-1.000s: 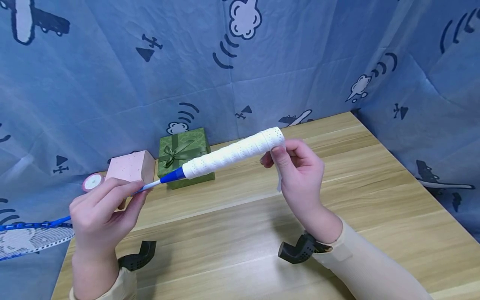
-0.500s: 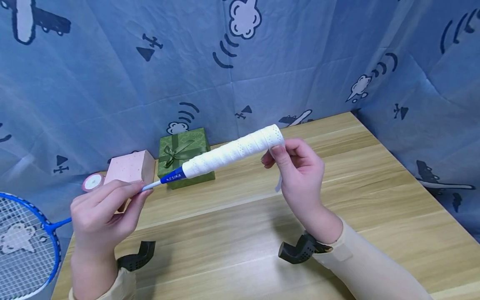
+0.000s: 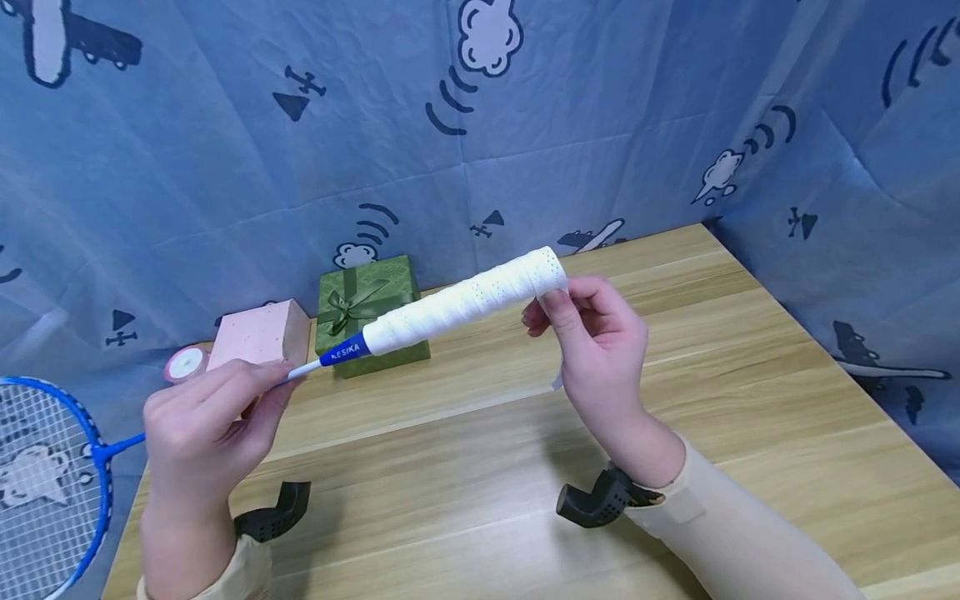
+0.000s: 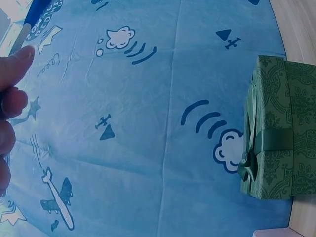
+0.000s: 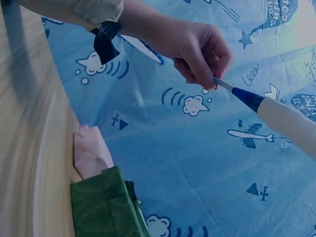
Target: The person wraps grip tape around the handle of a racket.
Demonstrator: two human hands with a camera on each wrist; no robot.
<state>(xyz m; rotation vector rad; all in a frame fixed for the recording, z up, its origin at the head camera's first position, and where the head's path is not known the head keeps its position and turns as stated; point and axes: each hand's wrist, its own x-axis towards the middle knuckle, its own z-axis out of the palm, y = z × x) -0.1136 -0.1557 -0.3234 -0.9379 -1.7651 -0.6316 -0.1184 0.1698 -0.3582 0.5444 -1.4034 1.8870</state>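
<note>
A badminton racket [image 3: 345, 350] is held aslant above the table, its white-wrapped handle [image 3: 465, 304] pointing up to the right. My left hand [image 3: 213, 421] pinches the thin shaft between thumb and fingers, as the right wrist view also shows with the left hand [image 5: 202, 52]. The blue strung head [image 3: 52, 492] hangs at the left edge of the head view. At the butt end, my right hand [image 3: 603, 350] pinches the white grip tape between thumb and finger. A short loose end of tape [image 3: 557, 379] dangles below the thumb.
Behind the hands, a green gift box [image 3: 375, 300] with a bow stands next to a pink box [image 3: 262, 333]. A pink-rimmed roll [image 3: 186, 364] lies farther left. A blue patterned cloth [image 3: 450, 167] hangs behind the wooden table [image 3: 750, 400].
The racket has turned about its shaft: its head now shows its strung face, and lettering has come up on the blue cone. The butt end has risen slightly. Both hands keep their hold.
</note>
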